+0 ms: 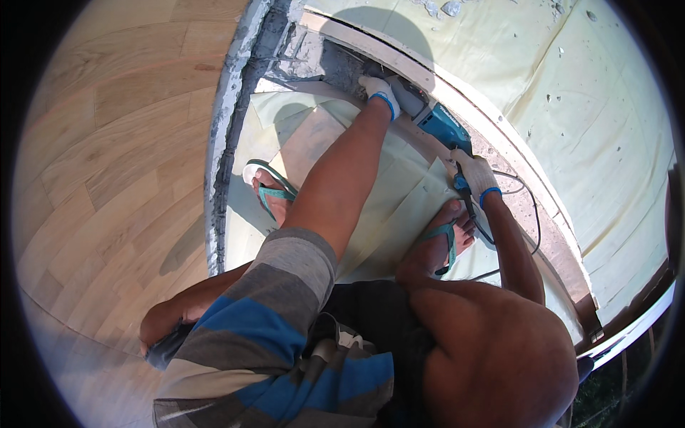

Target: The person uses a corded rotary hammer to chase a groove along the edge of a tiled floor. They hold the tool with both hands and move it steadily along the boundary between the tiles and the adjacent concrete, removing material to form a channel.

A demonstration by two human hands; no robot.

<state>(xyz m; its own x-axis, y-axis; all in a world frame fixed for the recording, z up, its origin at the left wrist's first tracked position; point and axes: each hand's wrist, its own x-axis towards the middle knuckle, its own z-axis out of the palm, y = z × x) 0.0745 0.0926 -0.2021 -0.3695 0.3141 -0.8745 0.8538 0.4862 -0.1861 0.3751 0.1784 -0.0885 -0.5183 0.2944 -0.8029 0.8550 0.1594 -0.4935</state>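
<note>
Teal and grey, the power tool (434, 121) lies low along the broken concrete channel (325, 60) at the foot of the wall, and both your hands are on it. Your left hand (380, 91), in a white work glove with a blue cuff, has its grip wrapped around the grey front end of the tool, right where it meets the rough concrete. Your right hand (474, 173), gloved the same way, has its grip closed on the rear handle of the tool, and a black cable (531, 214) runs from there across the floor behind your wrist.

You are crouched over the work. Your left foot (271, 189) in a teal-strapped sandal stands on the pale green sheet (399, 214) that covers the floor here, and your right foot (439, 242), in a matching sandal, is planted on the same sheet just beside your right hand. A curved wooden strip (492, 135) runs just beyond the tool, following the channel, with more of the pale sheeting (606, 128) spread out on its far side and a few bits of rubble lying on it.

To your left, past the jagged concrete edge (221, 143), the wood-pattern flooring (107, 157) lies in sunlight.
</note>
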